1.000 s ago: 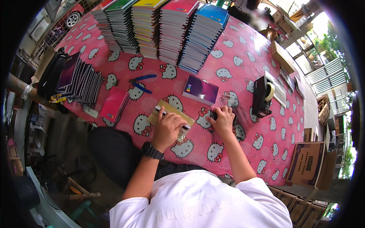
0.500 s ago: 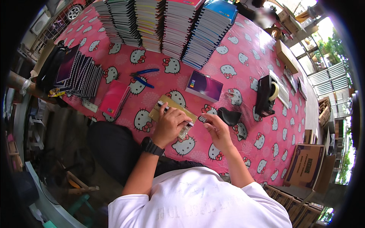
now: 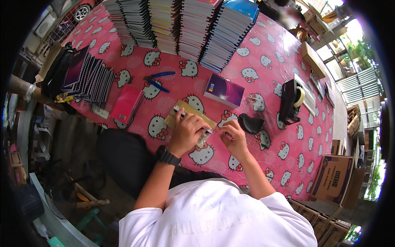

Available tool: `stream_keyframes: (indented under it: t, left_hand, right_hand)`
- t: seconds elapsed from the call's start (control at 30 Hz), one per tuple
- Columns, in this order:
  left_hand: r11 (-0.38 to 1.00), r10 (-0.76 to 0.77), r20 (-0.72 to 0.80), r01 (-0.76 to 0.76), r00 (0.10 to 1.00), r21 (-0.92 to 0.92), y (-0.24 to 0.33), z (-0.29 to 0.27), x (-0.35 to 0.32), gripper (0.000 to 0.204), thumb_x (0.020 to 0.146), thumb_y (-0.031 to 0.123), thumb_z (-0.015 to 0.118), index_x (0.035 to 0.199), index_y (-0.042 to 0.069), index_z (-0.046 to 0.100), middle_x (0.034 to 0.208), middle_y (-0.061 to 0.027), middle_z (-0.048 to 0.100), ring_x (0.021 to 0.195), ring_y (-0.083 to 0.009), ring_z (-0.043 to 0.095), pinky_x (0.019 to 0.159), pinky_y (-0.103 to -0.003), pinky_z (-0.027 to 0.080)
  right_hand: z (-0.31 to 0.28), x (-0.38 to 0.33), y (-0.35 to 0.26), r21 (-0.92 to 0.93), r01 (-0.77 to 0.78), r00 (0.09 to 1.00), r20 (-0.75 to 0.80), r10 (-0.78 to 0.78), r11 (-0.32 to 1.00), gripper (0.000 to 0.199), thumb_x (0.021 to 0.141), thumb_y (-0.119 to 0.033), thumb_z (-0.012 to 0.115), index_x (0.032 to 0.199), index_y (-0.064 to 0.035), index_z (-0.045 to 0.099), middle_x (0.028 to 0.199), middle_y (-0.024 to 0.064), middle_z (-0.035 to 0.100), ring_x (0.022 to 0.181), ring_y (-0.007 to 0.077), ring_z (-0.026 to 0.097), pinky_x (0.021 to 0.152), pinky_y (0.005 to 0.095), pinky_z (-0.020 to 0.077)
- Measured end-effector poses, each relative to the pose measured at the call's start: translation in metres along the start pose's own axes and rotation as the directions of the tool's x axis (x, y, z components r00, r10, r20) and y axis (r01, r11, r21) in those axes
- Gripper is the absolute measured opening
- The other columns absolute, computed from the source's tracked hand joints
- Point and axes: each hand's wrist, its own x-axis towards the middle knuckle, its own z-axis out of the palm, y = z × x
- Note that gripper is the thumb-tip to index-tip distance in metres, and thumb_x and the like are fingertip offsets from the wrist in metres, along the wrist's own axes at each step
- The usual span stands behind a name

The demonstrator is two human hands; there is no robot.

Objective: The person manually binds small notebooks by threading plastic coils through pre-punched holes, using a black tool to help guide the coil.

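My left hand, with a dark watch on the wrist, presses its curled fingers over a tan board at the near side of the table. A dark-and-silver piece shows at the board's upper left, and a shiny clear or silvery piece at its lower right, partly under my fingers. By the board's right end, my right hand has thumb and fingers pinched together; whatever lies between them is too small to name. Just beyond the board is a purple spiral notebook. Right of my right hand rests a black curved object.
Blue-handled pliers and a pink spiral notebook lie left of the board. Tall notebook stacks rise at the back, with a purple stack far left. A tape dispenser stands right; a cardboard box sits lower right.
My right hand has moved slightly toward the board's right end, and its spread fingers have closed into a pinch. The left hand keeps its place on the board.
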Motion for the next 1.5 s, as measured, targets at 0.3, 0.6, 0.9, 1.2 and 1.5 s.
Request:
stream_keyframes:
  t: [0.3, 0.6, 0.9, 1.2, 1.5]
  left_hand:
    - [0.999, -0.044, 0.031, 0.044, 0.999, -0.008, 0.012, -0.005, 0.003, 0.014, 0.077, 0.016, 0.069, 0.09, 0.02, 0.066, 0.092, 0.003, 0.058, 0.101, -0.0176, 0.053, 0.107, -0.05, 0.019]
    - [0.99, 0.018, 0.051, -0.024, 0.999, 0.137, 0.018, 0.01, -0.002, 0.019, 0.079, 0.036, 0.067, 0.092, 0.023, 0.065, 0.112, 0.0068, 0.056, 0.114, -0.0166, 0.049, 0.106, -0.065, 0.009]
    - [0.994, 0.044, 0.03, -0.047, 0.999, 0.103, 0.01, 0.006, -0.001, 0.02, 0.079, 0.035, 0.067, 0.094, 0.023, 0.068, 0.107, 0.0065, 0.06, 0.115, -0.0155, 0.051, 0.109, -0.064, 0.002]
    - [0.999, 0.011, 0.131, -0.017, 0.991, 0.048, -0.005, -0.003, -0.005, 0.016, 0.077, 0.024, 0.07, 0.092, 0.021, 0.068, 0.114, 0.0061, 0.058, 0.112, -0.015, 0.053, 0.11, -0.058, 0.01]
    - [0.994, 0.015, 0.13, -0.029, 0.991, 0.108, -0.001, -0.002, -0.004, 0.013, 0.083, 0.032, 0.064, 0.091, 0.022, 0.068, 0.124, 0.006, 0.054, 0.119, -0.0159, 0.048, 0.109, -0.057, 0.011]
  right_hand:
    - [0.0, -0.013, 0.011, 0.177, -0.195, 0.968, 0.195, 0.16, 0.965, 0.035, 0.075, 0.006, 0.062, 0.107, -0.0073, 0.061, 0.1, 0.0106, 0.06, 0.083, 0.0294, 0.06, 0.069, 0.0335, 0.051]
    - [-0.046, -0.026, 0.06, -0.482, -0.637, 0.767, -0.478, 0.429, 0.601, 0.08, 0.073, -0.048, 0.073, 0.131, -0.007, 0.036, 0.138, 0.0171, 0.032, 0.125, 0.0366, 0.033, 0.096, 0.0521, 0.0357]
    - [-0.039, -0.026, 0.054, -0.231, -0.391, 0.884, -0.362, 0.294, 0.891, 0.066, 0.067, -0.032, 0.079, 0.121, -0.0063, 0.052, 0.139, 0.0236, 0.037, 0.126, 0.0365, 0.038, 0.102, 0.0454, 0.0333]
    - [-0.002, -0.003, 0.061, 0.718, -0.412, 0.911, 0.314, 0.266, 0.562, 0.064, 0.079, -0.039, 0.062, 0.129, -0.0012, 0.049, 0.136, 0.0163, 0.046, 0.132, 0.0246, 0.038, 0.104, 0.039, 0.0323]
    - [0.006, -0.002, 0.049, 0.928, -0.371, 0.915, 0.359, 0.184, 0.038, 0.07, 0.087, -0.043, 0.058, 0.138, -0.0006, 0.036, 0.133, 0.0162, 0.049, 0.119, 0.027, 0.051, 0.098, 0.0404, 0.0421]
